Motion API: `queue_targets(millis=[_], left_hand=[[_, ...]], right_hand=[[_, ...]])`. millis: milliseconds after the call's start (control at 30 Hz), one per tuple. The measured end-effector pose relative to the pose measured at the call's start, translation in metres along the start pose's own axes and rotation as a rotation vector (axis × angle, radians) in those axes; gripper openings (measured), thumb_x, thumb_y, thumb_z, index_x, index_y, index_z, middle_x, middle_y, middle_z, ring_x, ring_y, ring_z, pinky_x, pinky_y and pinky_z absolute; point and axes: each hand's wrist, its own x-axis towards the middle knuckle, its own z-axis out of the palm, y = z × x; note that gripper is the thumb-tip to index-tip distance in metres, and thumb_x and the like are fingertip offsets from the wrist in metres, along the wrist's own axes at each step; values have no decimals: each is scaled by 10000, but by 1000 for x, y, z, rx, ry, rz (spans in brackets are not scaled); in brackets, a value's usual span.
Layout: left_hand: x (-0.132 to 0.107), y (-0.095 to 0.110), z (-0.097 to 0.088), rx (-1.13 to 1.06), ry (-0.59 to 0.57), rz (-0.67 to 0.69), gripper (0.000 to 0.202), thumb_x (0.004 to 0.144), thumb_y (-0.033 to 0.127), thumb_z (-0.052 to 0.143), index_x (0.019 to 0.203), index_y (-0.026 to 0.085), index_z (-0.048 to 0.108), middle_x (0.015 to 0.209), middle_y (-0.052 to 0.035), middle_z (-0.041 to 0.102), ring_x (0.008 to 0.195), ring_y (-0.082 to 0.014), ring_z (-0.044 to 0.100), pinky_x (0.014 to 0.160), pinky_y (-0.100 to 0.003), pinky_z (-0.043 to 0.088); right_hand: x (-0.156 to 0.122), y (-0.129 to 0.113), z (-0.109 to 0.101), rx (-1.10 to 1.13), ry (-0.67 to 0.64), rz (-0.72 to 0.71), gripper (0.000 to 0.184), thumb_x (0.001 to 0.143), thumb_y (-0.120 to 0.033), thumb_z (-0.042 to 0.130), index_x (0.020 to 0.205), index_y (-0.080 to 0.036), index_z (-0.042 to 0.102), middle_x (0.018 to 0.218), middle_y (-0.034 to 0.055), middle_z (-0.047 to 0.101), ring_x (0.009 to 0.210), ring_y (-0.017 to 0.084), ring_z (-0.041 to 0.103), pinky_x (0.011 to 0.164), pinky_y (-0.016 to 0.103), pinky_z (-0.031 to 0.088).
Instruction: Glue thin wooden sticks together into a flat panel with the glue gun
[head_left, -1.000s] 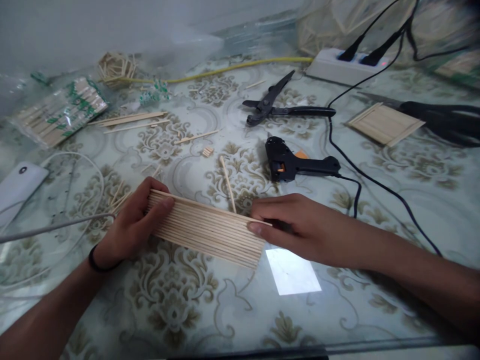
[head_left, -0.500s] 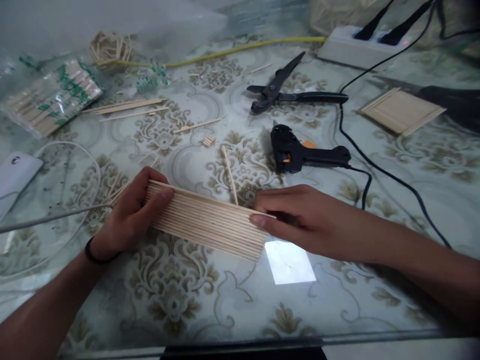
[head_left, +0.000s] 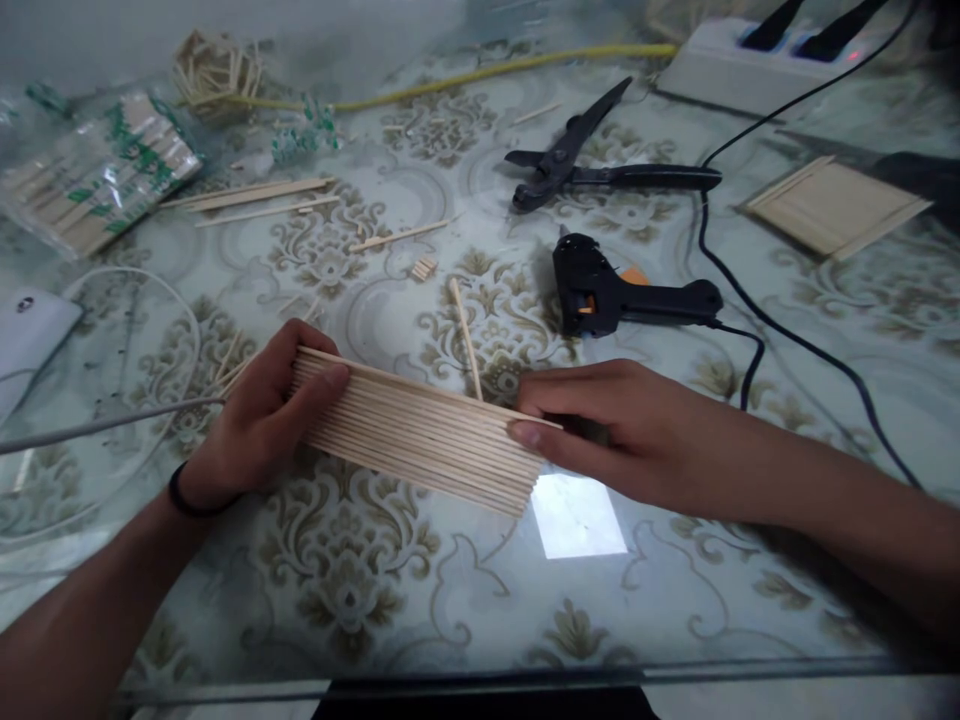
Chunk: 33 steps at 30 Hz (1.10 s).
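Observation:
A panel of thin wooden sticks (head_left: 420, 430) laid side by side is tilted between my two hands over the table. My left hand (head_left: 281, 410) grips its left end, thumb on the face and fingers behind. At the right end of the upper edge, my right hand (head_left: 592, 425) pinches the panel between thumb and fingers. A loose wooden stick (head_left: 468, 340) lies just behind that edge. Beyond my right hand rests a black glue gun (head_left: 630, 290) on its side, with its cord trailing right.
Black cutting pliers (head_left: 592, 175) lie open behind the glue gun. A square wooden panel (head_left: 836, 207) and a white power strip (head_left: 739, 68) are at the right. Bagged sticks (head_left: 97, 180), a stick bundle (head_left: 217, 75) and a white device (head_left: 34, 340) are on the left.
The view has shifted slightly, so the table things appear a little displaced. Both hands keep the same hold on the stick panel.

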Motion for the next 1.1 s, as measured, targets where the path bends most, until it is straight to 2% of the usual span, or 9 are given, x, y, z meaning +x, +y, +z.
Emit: queue_targets(millis=[100, 200, 367, 833, 1100], left_hand=[[1, -3, 1, 11, 15, 24, 259, 1028, 471, 578, 990, 215, 580, 732, 61, 521, 660, -97, 465, 597, -249, 382], [4, -12, 2, -7, 52, 127, 288, 994, 498, 634, 965, 213, 601, 711, 56, 547, 625, -94, 468, 550, -239, 362], [5, -19, 3, -34, 58, 179, 260, 1002, 464, 638, 951, 209, 612, 706, 48, 561, 605, -89, 479, 541, -226, 362], [3, -13, 2, -25, 46, 111, 287, 1004, 486, 639, 983, 203, 598, 721, 42, 543, 644, -111, 463, 590, -255, 353], [2, -11, 2, -2, 31, 76, 287, 996, 514, 604, 952, 230, 604, 712, 37, 550, 623, -129, 488, 562, -265, 365]], right_hand=[[0, 0, 0, -8, 4, -12, 530, 1085, -499, 432, 715, -124, 494, 669, -4, 495, 603, 10, 423, 608, 180, 319], [0, 0, -1, -22, 26, -45, 487, 1077, -446, 476, 716, -120, 500, 669, -13, 494, 606, 1, 430, 603, 161, 321], [0, 0, 0, -46, 45, -91, 420, 1068, -345, 501, 717, -115, 513, 663, -30, 486, 594, -25, 422, 590, 124, 326], [-1, 1, 0, -61, 50, -100, 402, 1063, -308, 508, 711, -114, 514, 652, -35, 470, 584, -34, 406, 580, 108, 323], [0, 2, 1, -17, 20, -56, 476, 1078, -405, 473, 701, -115, 480, 650, -19, 469, 597, -8, 400, 591, 152, 305]])
